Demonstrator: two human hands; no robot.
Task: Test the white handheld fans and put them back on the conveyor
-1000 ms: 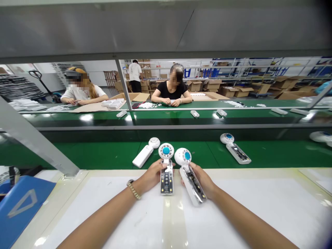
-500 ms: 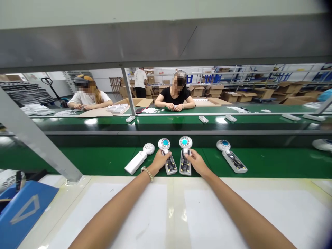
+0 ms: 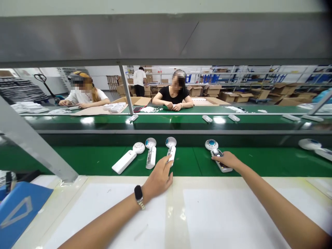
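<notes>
The right hand (image 3: 228, 159) lies on the handle of an open handheld fan (image 3: 216, 154) on the green belt (image 3: 90, 159), its grip loose over it. To its left, the left hand (image 3: 158, 177) reaches with open fingers, fingertips touching another fan (image 3: 171, 149). Further left lie two more fans (image 3: 150, 152) (image 3: 127, 158). The white bench (image 3: 207, 214) lies nearer the person.

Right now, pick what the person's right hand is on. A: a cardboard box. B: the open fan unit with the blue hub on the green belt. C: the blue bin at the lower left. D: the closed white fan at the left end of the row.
B: the right hand lies over the handle of the open fan unit, whose blue-centred head shows beyond the fingers on the green belt.
</notes>
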